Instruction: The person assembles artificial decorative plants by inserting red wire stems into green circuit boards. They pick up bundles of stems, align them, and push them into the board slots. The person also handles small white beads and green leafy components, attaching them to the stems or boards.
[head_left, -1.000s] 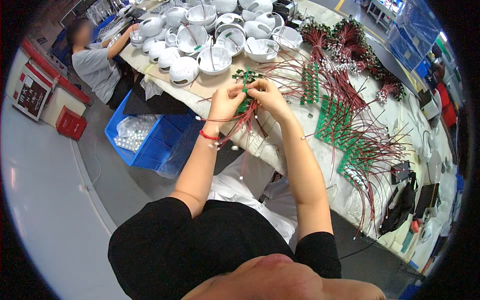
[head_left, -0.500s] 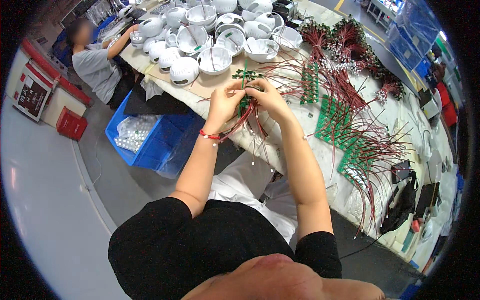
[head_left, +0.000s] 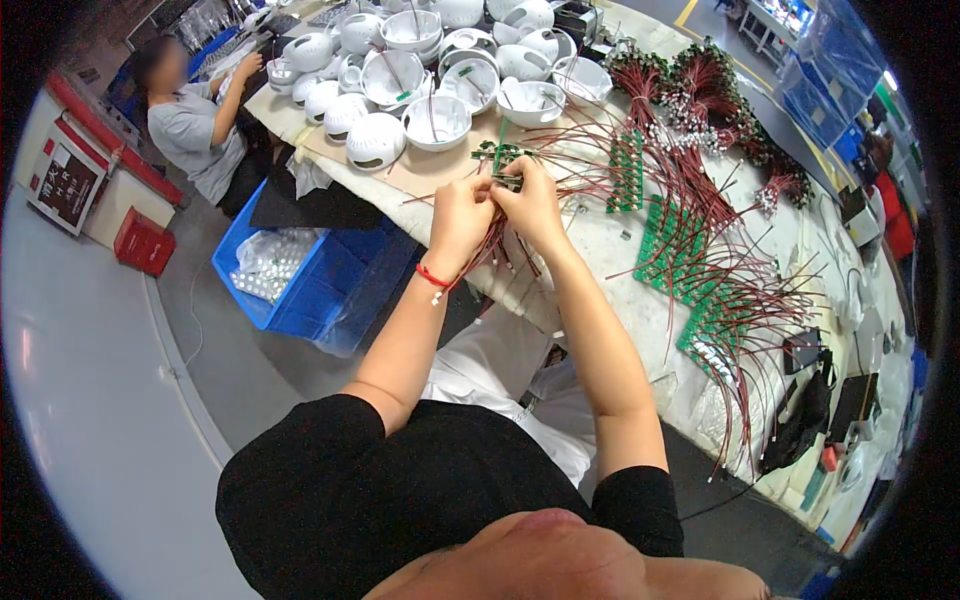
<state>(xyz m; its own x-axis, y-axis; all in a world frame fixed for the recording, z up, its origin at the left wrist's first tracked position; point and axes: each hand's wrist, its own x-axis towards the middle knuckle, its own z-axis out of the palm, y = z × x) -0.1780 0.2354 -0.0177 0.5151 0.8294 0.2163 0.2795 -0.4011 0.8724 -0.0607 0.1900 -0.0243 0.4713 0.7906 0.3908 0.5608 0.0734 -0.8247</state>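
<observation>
slim green board [head_left: 502, 152] with dark-red, white-tipped wires [head_left: 493, 241]

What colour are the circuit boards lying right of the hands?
The circuit boards are green; they show best in the head view.

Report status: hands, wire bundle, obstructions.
Left hand, right hand pinched together on dark-red wire bundle, ends dangling. Green boards at right, white shells beyond. Nothing visibly blocking hands.
</observation>
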